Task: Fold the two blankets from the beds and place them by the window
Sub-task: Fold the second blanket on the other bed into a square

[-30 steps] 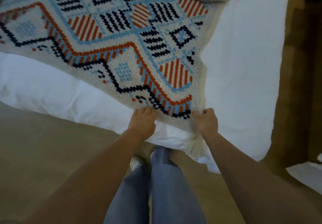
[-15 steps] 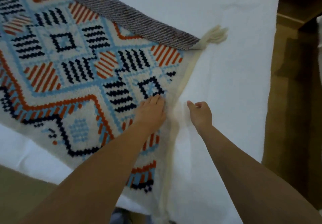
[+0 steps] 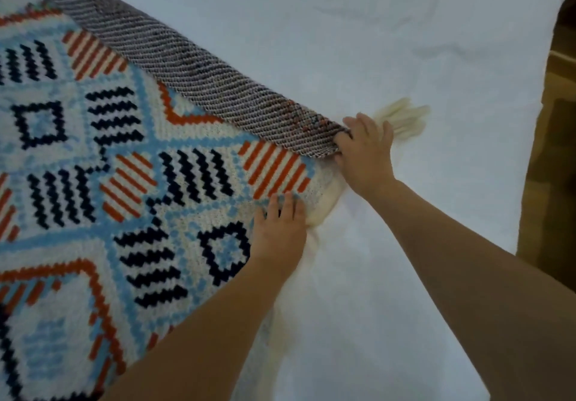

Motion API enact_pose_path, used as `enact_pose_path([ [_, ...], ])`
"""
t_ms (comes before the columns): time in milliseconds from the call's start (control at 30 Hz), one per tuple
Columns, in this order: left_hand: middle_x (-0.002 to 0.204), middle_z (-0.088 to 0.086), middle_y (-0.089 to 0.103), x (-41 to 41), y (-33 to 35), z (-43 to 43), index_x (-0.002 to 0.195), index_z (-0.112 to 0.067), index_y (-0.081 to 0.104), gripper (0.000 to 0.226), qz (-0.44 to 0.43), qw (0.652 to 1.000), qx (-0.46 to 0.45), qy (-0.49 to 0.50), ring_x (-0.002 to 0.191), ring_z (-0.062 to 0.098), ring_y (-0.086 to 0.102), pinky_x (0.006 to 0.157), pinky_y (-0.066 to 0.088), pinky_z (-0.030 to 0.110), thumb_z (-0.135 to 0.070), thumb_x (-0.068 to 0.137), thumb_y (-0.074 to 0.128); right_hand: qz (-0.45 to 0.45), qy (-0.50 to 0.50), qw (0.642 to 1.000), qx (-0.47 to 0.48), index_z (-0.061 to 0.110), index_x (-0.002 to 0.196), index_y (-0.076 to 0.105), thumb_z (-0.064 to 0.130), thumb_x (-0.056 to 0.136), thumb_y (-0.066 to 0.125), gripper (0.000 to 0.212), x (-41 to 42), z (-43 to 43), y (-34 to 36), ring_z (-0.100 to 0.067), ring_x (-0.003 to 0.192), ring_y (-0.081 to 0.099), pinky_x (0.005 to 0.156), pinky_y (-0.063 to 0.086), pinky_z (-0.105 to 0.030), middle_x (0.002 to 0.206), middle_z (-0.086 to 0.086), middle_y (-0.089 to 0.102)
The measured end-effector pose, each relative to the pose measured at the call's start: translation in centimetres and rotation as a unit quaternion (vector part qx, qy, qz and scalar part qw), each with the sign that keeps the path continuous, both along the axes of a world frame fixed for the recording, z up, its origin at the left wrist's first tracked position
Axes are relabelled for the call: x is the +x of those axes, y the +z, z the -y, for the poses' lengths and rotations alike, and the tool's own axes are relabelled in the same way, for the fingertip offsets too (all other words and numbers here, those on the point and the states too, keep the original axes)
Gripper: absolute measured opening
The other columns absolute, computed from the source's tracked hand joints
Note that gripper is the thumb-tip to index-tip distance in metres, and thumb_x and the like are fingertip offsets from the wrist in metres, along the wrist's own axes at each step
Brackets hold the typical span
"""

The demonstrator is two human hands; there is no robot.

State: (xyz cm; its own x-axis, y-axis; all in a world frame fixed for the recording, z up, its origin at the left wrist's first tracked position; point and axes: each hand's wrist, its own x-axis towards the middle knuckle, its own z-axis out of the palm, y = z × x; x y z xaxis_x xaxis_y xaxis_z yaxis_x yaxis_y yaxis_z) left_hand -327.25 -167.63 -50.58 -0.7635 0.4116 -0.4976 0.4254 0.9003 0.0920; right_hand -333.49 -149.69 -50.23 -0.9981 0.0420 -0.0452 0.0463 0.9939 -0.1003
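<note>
While blanket [image 3: 124, 182] lies spread on bed [image 3: 405, 42], its side edge running away from person, right hand [image 3: 364, 151] sits nearer folded far corner, fingers flat; left hand [image 3: 280, 229] presses edge, fingers straight.

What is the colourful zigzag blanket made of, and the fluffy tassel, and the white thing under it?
The blanket looks like thick knitted or woven yarn, maybe wool or acrylic: you can see bumpy little stitches, matte and fuzzy. The tassel seems to be loose cream yarn strands bunched together. The white bed cover looks like smooth, matte cloth, probably cotton, with soft creases.
</note>
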Motion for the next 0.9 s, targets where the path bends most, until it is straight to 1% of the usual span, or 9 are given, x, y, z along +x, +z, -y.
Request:
enact_pose_path([
  [100, 0.156, 0.005, 0.017, -1.1, 0.3, -1.6, 0.147, -0.015, 0.018, 0.051, 0.011, 0.998, 0.044, 0.032, 0.143, 0.029, 0.015, 0.114, 0.022, 0.046, -0.028, 0.100, 0.035, -0.032, 0.145, 0.989, -0.007, -0.002, 0.090, 0.059, 0.004, 0.082, 0.052, 0.012, -2.3, -1.1, 0.5, -0.039, 0.089, 0.060, 0.074, 0.042, -0.044, 0.096, -0.023, 0.062],
  [167, 0.147, 0.002, 0.037, -1.0, 0.7, -3.2, 0.141, -0.017, 0.033, 0.043, -0.024, 0.991, 0.121, 0.044, 0.136, 0.025, 0.033, 0.108, 0.035, 0.043, -0.030, 0.100, 0.037, -0.008, 0.079, 0.997, -0.025, 0.001, 0.094, 0.055, 0.008, 0.090, 0.047, 0.012, -3.9, -2.6, 0.8, -0.038, 0.081, 0.060, 0.062, 0.040, -0.039, 0.090, -0.021, 0.062],
  [233, 0.140, 0.000, 0.047, -0.5, 0.7, -4.9, 0.136, -0.018, 0.041, 0.040, -0.022, 0.981, 0.192, 0.032, 0.128, 0.024, 0.045, 0.105, 0.039, 0.042, -0.034, 0.101, 0.031, -0.010, -0.135, 0.989, -0.062, 0.005, 0.101, 0.051, 0.017, 0.095, 0.038, 0.019, -5.9, -6.1, 0.5, -0.039, 0.088, 0.061, 0.065, 0.041, -0.038, 0.098, -0.020, 0.063],
  [333, 0.157, -0.007, 0.006, 0.8, -1.0, -5.6, 0.148, -0.022, 0.014, 0.049, 0.026, 0.984, 0.165, -0.067, 0.145, 0.019, -0.001, 0.115, -0.004, 0.045, -0.036, 0.102, 0.015, 0.047, -0.315, 0.940, -0.120, 0.011, 0.088, 0.049, 0.030, 0.097, 0.035, 0.025, -7.5, -10.5, -0.5, -0.036, 0.094, 0.059, 0.067, 0.036, -0.033, 0.103, -0.018, 0.062],
  [400, 0.150, -0.011, -0.022, 1.0, -2.3, -5.3, 0.147, -0.025, -0.009, 0.052, 0.043, 0.985, 0.141, -0.086, 0.135, 0.015, -0.032, 0.106, -0.025, 0.043, -0.040, 0.099, 0.006, 0.055, -0.291, 0.948, -0.115, 0.012, 0.082, 0.044, 0.037, 0.097, 0.034, 0.031, -7.7, -11.0, -1.8, -0.033, 0.087, 0.057, 0.065, 0.033, -0.033, 0.097, -0.016, 0.062],
  [500, 0.142, -0.013, -0.036, 0.8, -3.5, -5.3, 0.136, -0.029, -0.028, 0.055, 0.068, 0.984, 0.137, -0.095, 0.121, 0.012, -0.048, 0.102, -0.030, 0.041, -0.044, 0.099, 0.010, 0.041, -0.276, 0.951, -0.134, 0.011, 0.083, 0.042, 0.041, 0.097, 0.034, 0.034, -7.4, -10.9, -3.1, -0.030, 0.079, 0.051, 0.065, 0.034, -0.035, 0.094, -0.015, 0.060],
  [633, 0.141, -0.014, -0.036, 0.0, -4.0, -5.7, 0.142, -0.027, -0.023, 0.066, 0.095, 0.982, 0.126, -0.102, 0.128, 0.011, -0.040, 0.104, -0.025, 0.040, -0.048, 0.097, 0.021, 0.021, -0.274, 0.953, -0.129, 0.008, 0.097, 0.045, 0.041, 0.096, 0.038, 0.033, -6.9, -10.9, -2.9, -0.035, 0.093, 0.055, 0.067, 0.036, -0.036, 0.103, -0.016, 0.058],
  [767, 0.148, -0.013, -0.028, -0.4, -3.7, -6.0, 0.146, -0.025, -0.016, 0.069, 0.114, 0.982, 0.118, -0.091, 0.136, 0.010, -0.029, 0.104, -0.023, 0.041, -0.044, 0.097, 0.029, -0.060, -0.242, 0.967, -0.061, 0.010, 0.130, 0.040, 0.032, 0.089, 0.051, 0.048, -4.3, -8.3, -2.1, -0.035, 0.120, 0.040, 0.095, 0.031, -0.044, 0.132, -0.017, 0.043],
  [900, 0.156, -0.007, -0.019, 0.1, -2.5, -6.2, 0.147, -0.021, -0.014, 0.073, 0.082, 0.987, 0.117, -0.076, 0.141, 0.015, -0.021, 0.105, -0.021, 0.041, -0.041, 0.095, 0.034, -0.200, -0.269, 0.931, -0.142, -0.001, 0.101, 0.054, 0.023, 0.078, 0.064, 0.036, 1.1, -5.0, -1.5, -0.037, 0.106, 0.048, 0.090, 0.034, -0.043, 0.113, -0.021, 0.051],
])
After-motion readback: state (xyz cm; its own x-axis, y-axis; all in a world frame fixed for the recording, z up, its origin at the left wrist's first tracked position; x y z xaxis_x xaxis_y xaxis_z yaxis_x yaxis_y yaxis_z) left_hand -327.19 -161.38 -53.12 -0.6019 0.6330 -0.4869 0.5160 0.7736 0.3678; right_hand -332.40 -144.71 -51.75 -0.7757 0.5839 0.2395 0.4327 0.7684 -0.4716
